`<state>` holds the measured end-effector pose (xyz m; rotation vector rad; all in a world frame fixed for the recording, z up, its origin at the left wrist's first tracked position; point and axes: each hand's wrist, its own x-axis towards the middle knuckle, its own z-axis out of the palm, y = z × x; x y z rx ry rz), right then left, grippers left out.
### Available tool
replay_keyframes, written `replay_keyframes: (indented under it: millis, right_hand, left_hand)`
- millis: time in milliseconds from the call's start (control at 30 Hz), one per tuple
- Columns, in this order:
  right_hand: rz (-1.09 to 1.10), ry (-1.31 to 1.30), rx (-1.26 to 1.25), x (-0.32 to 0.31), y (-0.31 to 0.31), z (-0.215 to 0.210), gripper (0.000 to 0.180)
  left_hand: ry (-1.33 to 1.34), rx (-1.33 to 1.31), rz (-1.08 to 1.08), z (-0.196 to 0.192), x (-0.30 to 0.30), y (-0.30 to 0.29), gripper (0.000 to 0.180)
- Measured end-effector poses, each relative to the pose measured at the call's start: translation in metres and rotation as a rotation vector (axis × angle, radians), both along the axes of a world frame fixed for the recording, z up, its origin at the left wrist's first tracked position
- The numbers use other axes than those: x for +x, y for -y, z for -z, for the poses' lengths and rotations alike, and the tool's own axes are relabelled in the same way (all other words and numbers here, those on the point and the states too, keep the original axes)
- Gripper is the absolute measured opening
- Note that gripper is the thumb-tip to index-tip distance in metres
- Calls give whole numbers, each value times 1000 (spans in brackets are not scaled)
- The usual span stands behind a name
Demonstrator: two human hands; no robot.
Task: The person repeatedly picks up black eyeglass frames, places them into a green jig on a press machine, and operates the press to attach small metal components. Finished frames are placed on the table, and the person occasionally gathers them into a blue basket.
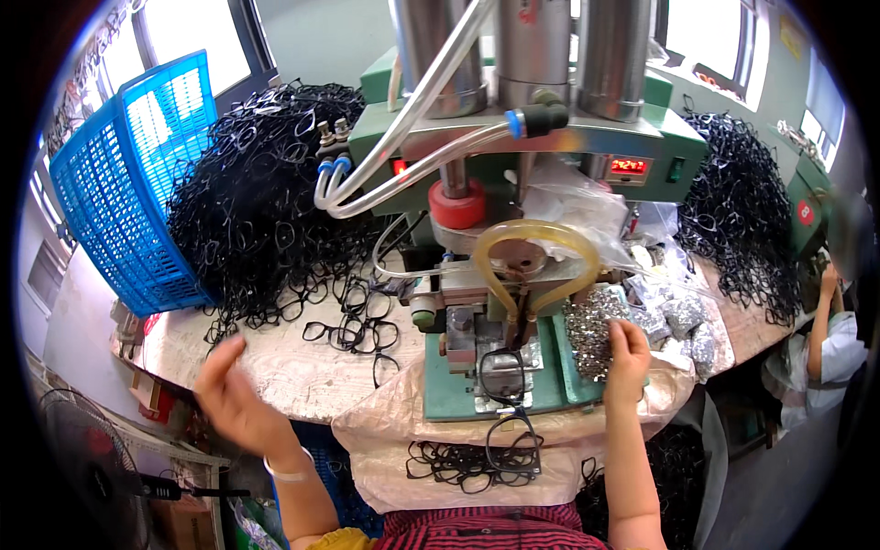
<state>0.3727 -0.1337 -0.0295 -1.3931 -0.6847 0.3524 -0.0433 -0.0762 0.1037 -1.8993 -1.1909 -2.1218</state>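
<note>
L hand (229,390) open, holds nothing, near black glasses frames (353,325). R hand (628,353) fingers curled on shiny metal bits pile (591,335), right of green machine (513,137).

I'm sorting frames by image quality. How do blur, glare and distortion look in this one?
Head view: the left hand is smeared by motion blur, while the right hand and the black frame on the press look sharp. The windows are blown out white. Fisheye bends the blue basket and table edge, and the corners are black.
</note>
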Motion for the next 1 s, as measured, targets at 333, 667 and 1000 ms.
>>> replay_keyframes:
  millis: [333,667,1000]
  right_hand:
    - [43,274,-9,-5,17,-32,9]
    - [57,266,-71,-13,80,-35,12]
    - [-365,161,219,-93,-22,-80,29]
  left_hand:
    - [-713,-464,-383,175,-79,-104,27]
    - [564,-763,613,82,-9,-54,23]
    - [1059,-1082,1205,108,74,-23,19]
